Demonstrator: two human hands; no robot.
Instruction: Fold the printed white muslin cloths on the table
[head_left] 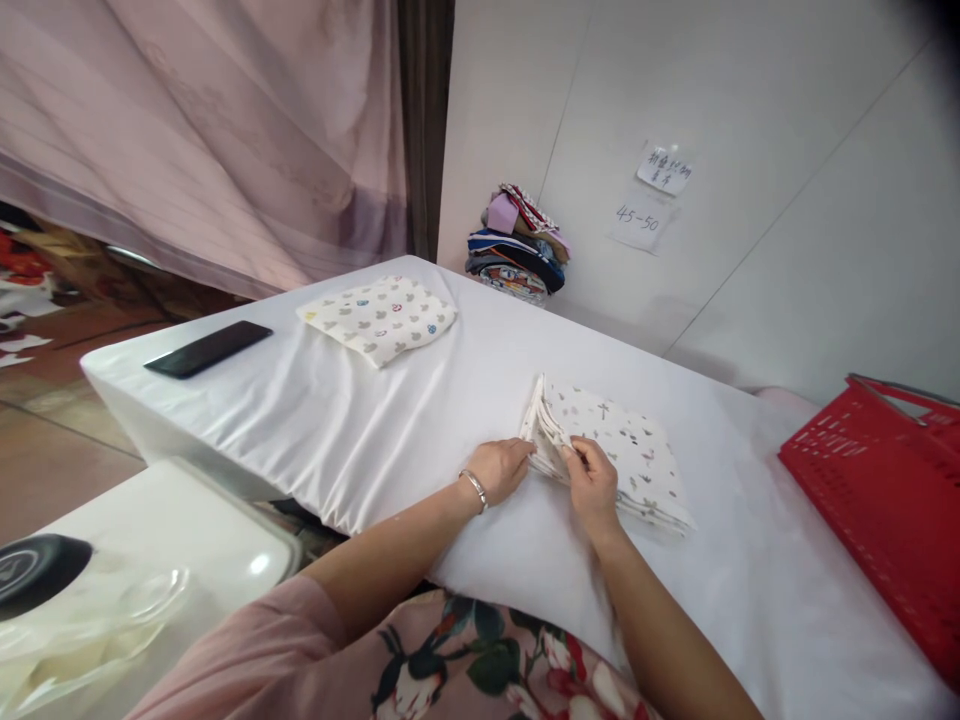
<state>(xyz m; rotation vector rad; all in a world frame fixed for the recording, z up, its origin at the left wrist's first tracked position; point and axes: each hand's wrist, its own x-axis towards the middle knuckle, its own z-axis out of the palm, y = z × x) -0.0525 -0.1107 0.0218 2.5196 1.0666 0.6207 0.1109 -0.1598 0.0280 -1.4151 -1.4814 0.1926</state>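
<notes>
A folded white cloth (637, 445) with small grey and coloured prints lies on the white-covered table (390, 440) in front of me. Its left edge stands up in several layers. My right hand (592, 485) pinches those layers near the front corner, thumb and fingers closed on them. My left hand (499, 472), with a silver bracelet at the wrist, has its fingers closed on the lower left corner of the same cloth. Another folded white cloth (382, 315) with grey mouse-head-like prints lies flat farther back on the left, touched by neither hand.
A black phone-like slab (210, 348) lies at the table's left end. On the right stands a red plastic basket (877, 500). Folded textiles (517, 250) are stacked by the wall behind. At lower left, a white surface (217, 510) holds a round black object (41, 575) and clear plastic.
</notes>
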